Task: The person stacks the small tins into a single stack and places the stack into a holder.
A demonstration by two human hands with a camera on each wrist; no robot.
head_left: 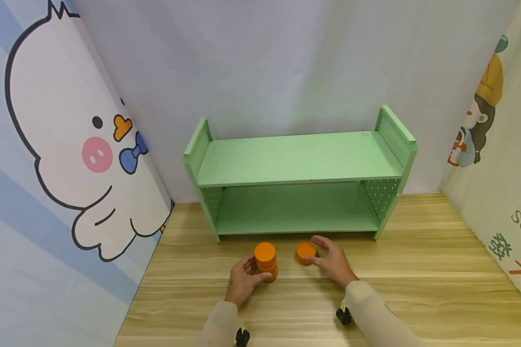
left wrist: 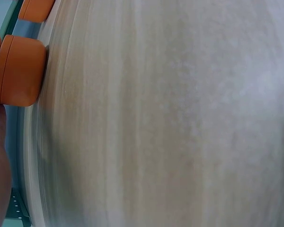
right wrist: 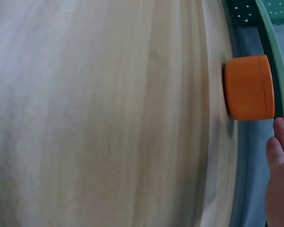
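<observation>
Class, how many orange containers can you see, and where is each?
3: a lower orange container and an upper container stacked at the left hand, and a single container beside the right hand. No others show.

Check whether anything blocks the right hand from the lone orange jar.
Nothing visible does: the right hand is just right of the lone orange jar, while the stacked orange jars are left of it.

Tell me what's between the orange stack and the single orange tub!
Just bare table between the orange stack and the single orange tub, in the head view.
</observation>
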